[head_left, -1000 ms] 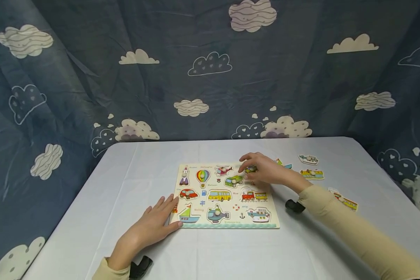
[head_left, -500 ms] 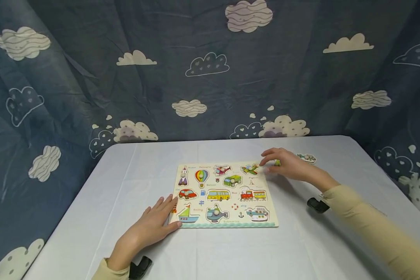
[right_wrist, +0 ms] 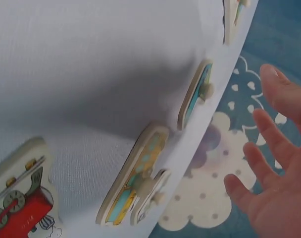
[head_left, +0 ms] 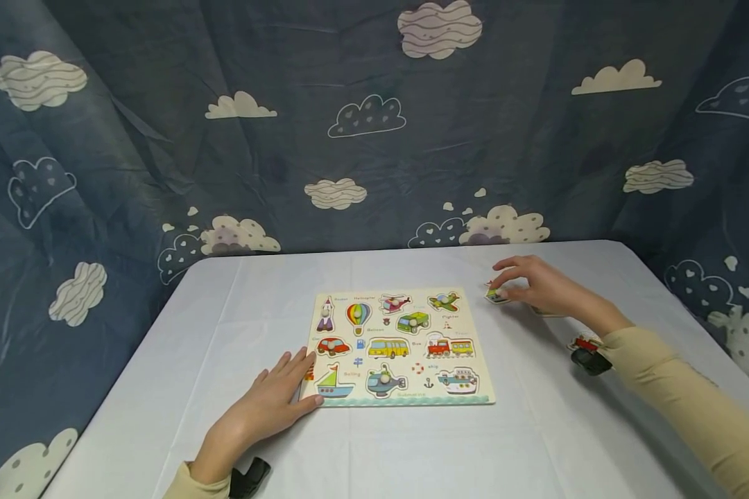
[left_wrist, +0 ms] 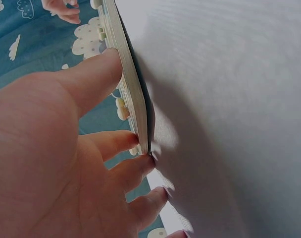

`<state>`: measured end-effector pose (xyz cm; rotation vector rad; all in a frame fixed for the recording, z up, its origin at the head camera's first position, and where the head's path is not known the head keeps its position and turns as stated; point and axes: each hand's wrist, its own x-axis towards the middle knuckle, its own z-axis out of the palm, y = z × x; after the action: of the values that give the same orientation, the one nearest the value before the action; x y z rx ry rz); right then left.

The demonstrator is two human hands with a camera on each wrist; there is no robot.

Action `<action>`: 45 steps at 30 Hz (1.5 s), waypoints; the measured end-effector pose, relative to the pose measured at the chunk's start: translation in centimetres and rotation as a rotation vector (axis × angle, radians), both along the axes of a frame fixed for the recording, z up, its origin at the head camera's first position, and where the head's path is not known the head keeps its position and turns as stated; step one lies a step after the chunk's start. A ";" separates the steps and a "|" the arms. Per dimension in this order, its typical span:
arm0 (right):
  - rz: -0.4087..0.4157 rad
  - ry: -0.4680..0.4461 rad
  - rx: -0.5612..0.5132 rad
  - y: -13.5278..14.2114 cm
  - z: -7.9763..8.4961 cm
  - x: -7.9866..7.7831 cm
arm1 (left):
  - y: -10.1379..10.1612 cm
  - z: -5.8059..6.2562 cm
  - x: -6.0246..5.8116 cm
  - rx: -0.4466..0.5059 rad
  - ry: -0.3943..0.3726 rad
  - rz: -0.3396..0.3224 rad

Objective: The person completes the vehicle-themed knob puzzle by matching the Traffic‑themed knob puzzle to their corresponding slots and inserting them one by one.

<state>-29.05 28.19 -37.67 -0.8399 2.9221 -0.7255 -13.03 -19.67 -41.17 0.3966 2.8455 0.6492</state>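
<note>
Sailboat piece (right_wrist: 192,101) seems untouched: only right wrist shows right grip (right_wrist: 288,179) spread, empty; splayed left grip (head_left: 274,394) touches board (head_left: 437,400)

Left grip (left_wrist: 61,144): fingers spread, thumb tip on the edge of a knobbed board (left_wrist: 133,94) seen edge-on, index tip touching near its corner. Middle fingertip right at that corner, ring and little fingers beyond it. Knobs (left_wrist: 122,110) stick out on the thumb side. White bench (left_wrist: 249,74) past the fingertips, shadowed. Cloud-print blue curtain (left_wrist: 36,54) behind; right grip (left_wrist: 64,7) partly visible above the thumb.
</note>
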 end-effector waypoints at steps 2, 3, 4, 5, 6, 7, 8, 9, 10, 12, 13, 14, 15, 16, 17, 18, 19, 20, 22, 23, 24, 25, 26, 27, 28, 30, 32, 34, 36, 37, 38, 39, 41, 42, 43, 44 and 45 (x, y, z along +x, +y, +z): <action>-0.024 -0.011 0.011 0.1 0.1 -0.1 | 0.0 0.0 0.0 -0.001 0.003 0.000; -0.035 -0.020 0.015 0.2 0.1 -0.2 | 0.0 0.1 0.0 0.001 0.005 -0.001; -0.046 -0.028 0.017 0.3 0.1 -0.3 | 0.0 0.1 0.0 0.004 0.007 -0.001; -0.052 -0.036 0.018 0.3 0.0 -0.5 | 0.0 0.1 0.0 0.006 0.008 -0.002; -0.055 -0.045 0.017 0.4 -0.1 -0.7 | 0.0 0.2 0.0 0.004 0.006 0.000; -0.057 -0.054 0.014 0.4 -0.2 -0.9 | 0.0 0.2 0.0 0.004 0.005 0.000; -0.054 -0.058 0.013 0.5 -0.3 -1.1 | 0.0 0.2 0.0 0.004 0.003 0.000; -0.052 -0.064 0.010 0.6 -0.4 -1.3 | 0.0 0.2 0.1 0.004 0.000 -0.001; -0.051 -0.070 0.006 0.7 -0.6 -1.5 | 0.0 0.2 0.1 0.004 -0.003 -0.001; -0.051 -0.079 0.003 0.9 -0.9 -1.9 | 0.1 0.2 0.1 0.005 -0.006 0.000; -0.055 -0.083 0.002 0.9 -1.1 -2.0 | 0.1 0.3 0.2 0.007 -0.007 -0.001; -0.054 -0.083 0.003 1.0 -1.2 -2.2 | 0.1 0.3 0.2 0.009 -0.007 -0.001; -0.061 -0.087 0.004 1.0 -1.4 -2.3 | 0.1 0.3 0.2 0.010 -0.007 -0.001; -0.065 -0.089 0.006 1.0 -1.5 -2.5 | 0.1 0.3 0.2 0.010 -0.006 -0.001; -0.070 -0.091 0.010 1.0 -1.7 -2.7 | 0.1 0.2 0.2 0.007 -0.007 0.000; -0.074 -0.094 0.013 0.9 -1.9 -2.7 | 0.1 0.2 0.2 0.004 -0.007 0.000; -0.081 -0.099 0.015 0.9 -2.0 -2.8 | 0.1 0.1 0.1 0.002 -0.008 0.002; -0.086 -0.105 0.017 0.9 -2.2 -2.9 | 0.1 0.1 0.1 -0.002 -0.008 0.003; -0.103 -0.119 0.017 0.8 -2.4 -3.0 | 0.1 0.0 0.0 -0.006 -0.009 0.007; -0.110 -0.124 0.015 0.8 -2.5 -3.1 | 0.1 -0.1 0.0 -0.008 -0.008 0.007; -0.112 -0.127 0.013 0.8 -2.6 -3.1 | 0.1 -0.1 0.0 -0.007 -0.007 0.008; -0.115 -0.128 0.011 0.8 -2.6 -3.1 | 0.1 -0.1 0.0 -0.006 -0.006 0.009; -0.117 -0.129 0.010 0.7 -2.7 -3.1 | 0.1 -0.1 0.0 -0.006 -0.003 0.009; -0.117 -0.128 0.009 0.7 -2.7 -3.1 | 0.1 -0.1 0.0 -0.005 -0.002 0.010; -0.117 -0.127 0.008 0.7 -2.7 -3.1 | 0.1 -0.1 0.0 -0.002 0.000 0.008; -0.113 -0.117 0.015 0.6 -2.6 -3.0 | 0.1 -0.1 0.0 -0.002 0.000 0.008; -0.115 -0.106 0.024 0.5 -2.5 -2.9 | 0.1 0.0 0.0 0.000 -0.001 0.004; -0.121 -0.096 0.034 0.4 -2.4 -2.7 | 0.1 0.1 0.1 0.003 -0.003 0.001; -0.136 -0.093 0.043 0.3 -2.4 -2.6 | 0.1 0.1 0.0 0.001 -0.004 0.003; -0.146 -0.093 0.044 0.3 -2.3 -2.5 | 0.1 0.1 0.0 0.001 -0.003 0.003; -0.150 -0.088 0.047 0.3 -2.2 -2.4 | 0.1 0.1 0.0 -0.002 -0.003 0.004; -0.153 -0.085 0.046 0.2 -2.2 -2.4 | 0.1 0.0 0.0 -0.002 -0.003 0.004; -0.157 -0.083 0.042 0.1 -2.0 -2.1 | 0.1 0.0 0.0 -0.002 -0.002 0.004; -0.156 -0.082 0.038 0.0 -1.9 -2.0 | 0.1 0.1 0.0 -0.001 -0.003 0.002; -0.150 -0.077 0.034 -0.1 -1.7 -1.8 | 0.1 0.0 0.0 0.000 -0.003 0.000; -0.143 -0.073 0.033 -0.2 -1.6 -1.7 | 0.1 0.1 0.0 0.000 -0.003 0.000; -0.139 -0.073 0.028 -0.3 -1.4 -1.6 | 0.1 0.0 0.0 0.003 -0.001 -0.001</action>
<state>-30.62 27.89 -39.11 -0.5991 2.9405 -0.7057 -13.04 -19.61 -41.12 0.3984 2.8436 0.6530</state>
